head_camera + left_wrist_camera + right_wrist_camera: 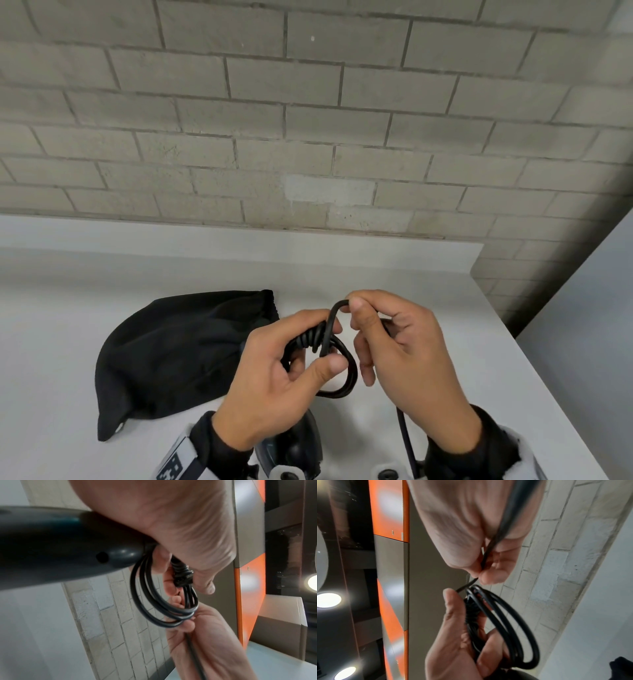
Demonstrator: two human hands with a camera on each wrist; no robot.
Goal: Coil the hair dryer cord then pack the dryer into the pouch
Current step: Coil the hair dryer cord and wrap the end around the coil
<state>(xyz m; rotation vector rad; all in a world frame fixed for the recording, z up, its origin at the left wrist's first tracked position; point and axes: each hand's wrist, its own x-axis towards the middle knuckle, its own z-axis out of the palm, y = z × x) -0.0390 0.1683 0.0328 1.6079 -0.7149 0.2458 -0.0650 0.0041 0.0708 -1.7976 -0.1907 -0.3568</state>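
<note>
Cord (337,370) status: several black loops are gathered in the left hand (274,387), whose fingers (327,366) curl round the bundle — a wrapped section sits at its top. The right hand (407,356) pinches a free bend of cord between thumb and fingertips just above the coil; the loose run trails down past the right wrist. Dryer (294,445) lies below the left wrist. Pouch (171,359) — black, lying flat on the white table (496,394), left of both hands.
</note>
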